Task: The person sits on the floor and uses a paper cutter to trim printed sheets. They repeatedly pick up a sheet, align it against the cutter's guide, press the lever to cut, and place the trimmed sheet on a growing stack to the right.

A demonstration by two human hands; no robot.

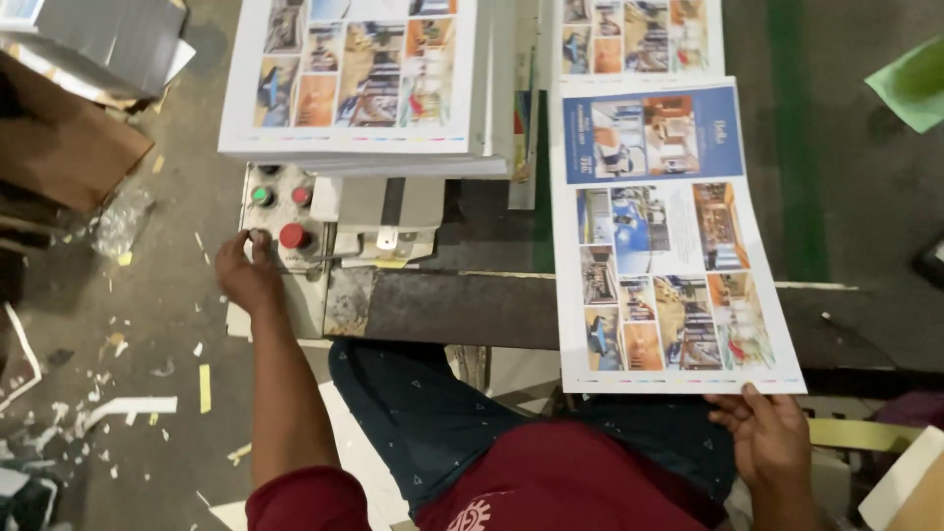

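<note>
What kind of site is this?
Likely a print shop or bindery floor: a stack of printed colour sheets on a machine, a push-button control panel under the left hand, paper offcuts on the floor.

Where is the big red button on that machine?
In the head view, the red button sits left of centre on the control panel, just right of the left hand and below the stack of printed sheets.

My short maroon sleeve on the left arm, maroon shirt with a small white printed motif at the near hem, dark teal trousers dotted with tiny pale triangles, bare forearms, no rings or watch showing
</note>
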